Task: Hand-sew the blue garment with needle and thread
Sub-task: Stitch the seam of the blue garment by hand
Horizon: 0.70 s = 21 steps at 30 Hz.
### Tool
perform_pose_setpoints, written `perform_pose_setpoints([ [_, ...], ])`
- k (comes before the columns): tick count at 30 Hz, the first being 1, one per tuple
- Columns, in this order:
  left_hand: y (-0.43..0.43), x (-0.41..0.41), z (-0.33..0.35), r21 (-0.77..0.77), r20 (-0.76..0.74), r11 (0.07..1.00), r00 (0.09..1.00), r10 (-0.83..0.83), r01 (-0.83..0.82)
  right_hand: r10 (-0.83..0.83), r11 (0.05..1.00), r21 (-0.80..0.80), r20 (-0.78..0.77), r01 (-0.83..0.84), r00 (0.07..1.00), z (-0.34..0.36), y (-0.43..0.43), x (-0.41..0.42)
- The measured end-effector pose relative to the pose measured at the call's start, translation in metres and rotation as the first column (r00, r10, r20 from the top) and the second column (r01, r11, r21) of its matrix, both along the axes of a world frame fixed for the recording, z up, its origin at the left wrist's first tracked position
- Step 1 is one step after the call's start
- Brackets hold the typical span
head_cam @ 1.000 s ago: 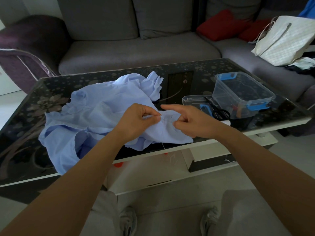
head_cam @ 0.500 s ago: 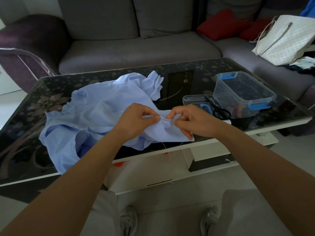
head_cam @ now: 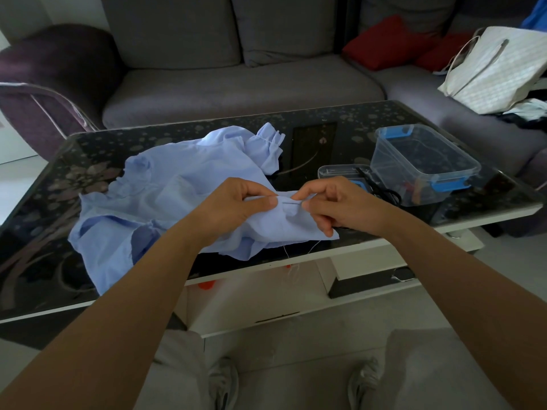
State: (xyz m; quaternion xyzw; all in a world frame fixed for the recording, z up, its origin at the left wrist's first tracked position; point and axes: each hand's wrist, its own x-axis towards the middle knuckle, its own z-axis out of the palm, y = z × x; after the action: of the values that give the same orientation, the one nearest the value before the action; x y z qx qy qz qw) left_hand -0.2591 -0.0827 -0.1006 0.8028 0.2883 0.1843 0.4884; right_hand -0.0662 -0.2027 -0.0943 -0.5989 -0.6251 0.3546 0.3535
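Observation:
A crumpled light blue garment [head_cam: 165, 196] lies on the dark glass table [head_cam: 325, 134]. My left hand [head_cam: 233, 207] pinches a fold of its near edge between thumb and fingers. Just to the right, my right hand [head_cam: 334, 204] pinches a thin needle [head_cam: 291, 203] that lies across the fold between the two hands. White thread [head_cam: 286, 250] dangles from the cloth over the table's front edge.
A clear plastic box with blue clips [head_cam: 420, 161] stands on the table at the right, its lid [head_cam: 340, 171] and black scissors [head_cam: 381, 187] beside it. A grey sofa [head_cam: 236, 84] with red cushions [head_cam: 381, 42] and a white bag [head_cam: 497, 69] lies beyond.
My right hand has curled from a pointing finger on the cloth to a pinch on the needle, close against my left thumb. My left hand kept its hold on the fold.

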Motion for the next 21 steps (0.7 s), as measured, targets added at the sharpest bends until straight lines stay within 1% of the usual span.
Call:
perform_pose_setpoints([
  [6,0.0009,-0.0001,0.0002,-0.022,0.015,1.000,1.000,-0.020,0.020,0.002,1.000,0.000,-0.016,-0.002,1.000,-0.0005,0.0005,-0.0009],
  [12,0.0009,0.0017,-0.0037,-0.012,0.036,1.000,0.999,0.004,-0.004,-0.001,1.000,0.018,0.002,0.001,1.000,-0.0014,0.0018,-0.0025],
  [21,0.0024,0.0016,-0.0030,-0.037,0.033,0.999,0.999,0.038,-0.037,-0.003,1.000,0.027,-0.017,0.004,1.000,-0.0018,0.0036,-0.0030],
])
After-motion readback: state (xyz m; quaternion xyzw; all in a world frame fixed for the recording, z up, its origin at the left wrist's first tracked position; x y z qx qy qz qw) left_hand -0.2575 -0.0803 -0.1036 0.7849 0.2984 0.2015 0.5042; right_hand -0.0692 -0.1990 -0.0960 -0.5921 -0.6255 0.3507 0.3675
